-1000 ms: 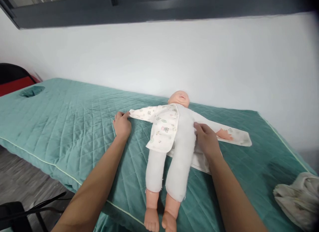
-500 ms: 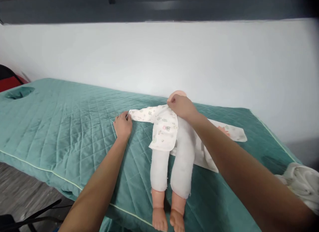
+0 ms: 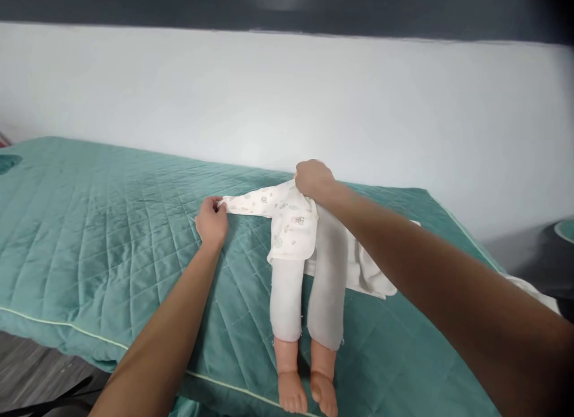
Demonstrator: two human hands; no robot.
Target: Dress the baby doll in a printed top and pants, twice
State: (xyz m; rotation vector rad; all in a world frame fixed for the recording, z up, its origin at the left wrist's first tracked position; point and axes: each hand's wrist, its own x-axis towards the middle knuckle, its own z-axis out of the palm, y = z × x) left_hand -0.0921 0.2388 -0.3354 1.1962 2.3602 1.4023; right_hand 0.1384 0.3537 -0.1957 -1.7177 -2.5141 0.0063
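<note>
A baby doll [image 3: 287, 303] lies on its back, its feet toward me and its white padded legs side by side. Over its one side is a white baby shirt [image 3: 291, 232] with small printed animals, one sleeve stretched out to the left. My left hand [image 3: 211, 221] pinches the cuff end of that sleeve. At the neck, my right hand [image 3: 314, 178] is closed on the shirt's collar edge and covers the doll's head. The shirt's other half spreads on the bed to the right, partly behind my right forearm.
A green quilted bed cover [image 3: 112, 238] lies under everything, with a hole at its far left. Behind it rises a white wall [image 3: 224, 94]. White cloth [image 3: 533, 291] shows at the right edge behind my arm.
My left hand has moved slightly left, drawing the sleeve straighter. The right hand has shifted a little up and left with the collar. The view has turned slightly right.
</note>
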